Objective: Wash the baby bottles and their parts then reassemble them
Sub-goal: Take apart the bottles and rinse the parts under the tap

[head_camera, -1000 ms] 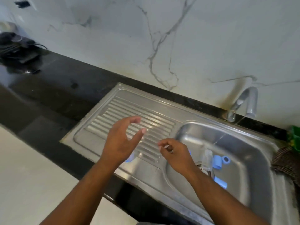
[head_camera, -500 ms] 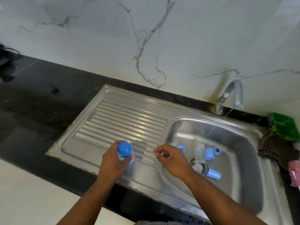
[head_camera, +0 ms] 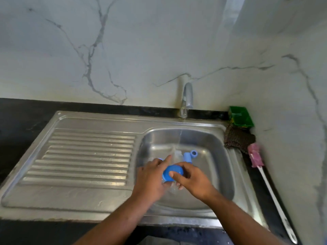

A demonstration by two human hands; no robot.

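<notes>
Over the steel sink basin (head_camera: 217, 156) my left hand (head_camera: 152, 179) grips a clear baby bottle with a blue cap (head_camera: 170, 174). My right hand (head_camera: 192, 179) touches the blue cap from the right, fingers curled round it. The bottle's clear body is mostly hidden between my hands. In the basin beyond lie several loose parts: a blue ring (head_camera: 194, 153), a blue cylinder part (head_camera: 187, 157) and a clear bottle (head_camera: 177, 154) under the thin stream of water from the tap (head_camera: 187, 96).
The ribbed draining board (head_camera: 85, 156) lies to the left. At the right corner stand a green container (head_camera: 240, 116), a dark checked cloth (head_camera: 238, 138) and a pink-headed bottle brush (head_camera: 256, 156) with a long white handle. Black counter surrounds the sink.
My left hand picked the blue-capped bottle off the draining board and carried it right over the basin. My right hand came onto the cap. The view swung right.
</notes>
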